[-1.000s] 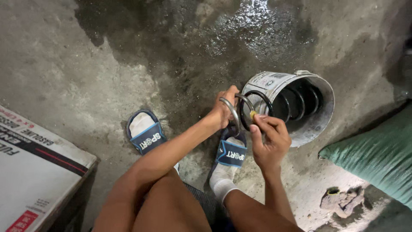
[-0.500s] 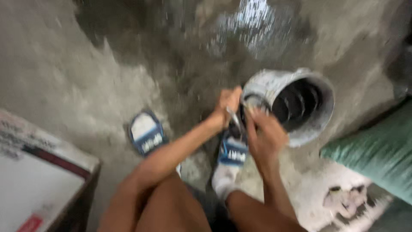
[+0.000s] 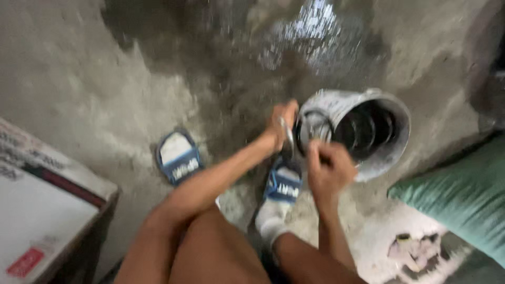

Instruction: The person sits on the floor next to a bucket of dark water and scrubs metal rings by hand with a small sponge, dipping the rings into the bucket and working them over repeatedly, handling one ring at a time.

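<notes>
- Closest to the camera, the person's bare knees are filling the bottom of the view, and both forearms are reaching forward over them toward the floor.
- A white-socked foot in a blue sandal [image 3: 283, 185] is sitting right under the hands; a second blue sandal [image 3: 179, 156] is lying empty to the left, well apart.
- The right hand [image 3: 329, 169] is curling into a loose fist, fingers pressed together around something small. The blur is hiding what, so I cannot tell what it is pinching.
- The left hand [image 3: 280, 125] is gripping a metal ring [image 3: 311, 129], fingers wrapped on its left rim, holding it upright on edge.
- Key relation: the ring is standing just above and slightly left of the right hand's knuckles, its flat face turned toward the bucket mouth. The left hand is already on it; the right is just beside it, below.
- Directly behind the ring, touching or nearly so, a grey bucket [image 3: 368, 131] is lying on its side, mouth facing the person, with more dark rings stacked inside.
- Off to the right, a green sack [image 3: 463, 194] is resting on the floor; far left, a cardboard box [image 3: 42, 210] is sitting.
- Beyond it all, wet concrete floor [image 3: 221, 63] is glistening.
</notes>
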### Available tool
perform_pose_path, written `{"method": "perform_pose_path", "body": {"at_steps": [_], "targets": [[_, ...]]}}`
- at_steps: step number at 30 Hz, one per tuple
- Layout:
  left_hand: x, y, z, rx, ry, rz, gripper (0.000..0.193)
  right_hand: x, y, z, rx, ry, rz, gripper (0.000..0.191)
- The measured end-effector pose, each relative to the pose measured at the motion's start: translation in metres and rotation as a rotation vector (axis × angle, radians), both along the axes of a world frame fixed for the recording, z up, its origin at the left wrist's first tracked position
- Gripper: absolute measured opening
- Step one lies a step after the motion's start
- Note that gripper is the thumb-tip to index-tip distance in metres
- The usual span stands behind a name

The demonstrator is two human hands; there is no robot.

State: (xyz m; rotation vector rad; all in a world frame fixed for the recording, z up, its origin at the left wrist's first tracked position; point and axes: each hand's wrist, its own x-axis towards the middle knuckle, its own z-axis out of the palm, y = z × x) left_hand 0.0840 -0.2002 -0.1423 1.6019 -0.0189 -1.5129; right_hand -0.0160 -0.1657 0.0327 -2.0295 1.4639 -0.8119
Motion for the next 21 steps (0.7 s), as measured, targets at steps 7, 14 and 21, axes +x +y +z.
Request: {"method": "perform_pose_path", "body": {"at_steps": [7,14,21], "targets": [[0.004,-0.003,0.007,-0.187,-0.011,0.054,0.045,0.010,-0.015,0.000,0.087,-0.114,-0.025,0.014],[0.000,0.004,-0.004,-0.234,-0.199,-0.009,0.053,0.011,-0.014,0.002,0.009,0.028,0.016,0.015],[-0.009,0.013,-0.001,-0.253,-0.147,-0.019,0.051,0.004,-0.001,0.003,0.134,0.058,-0.063,0.015]]}}
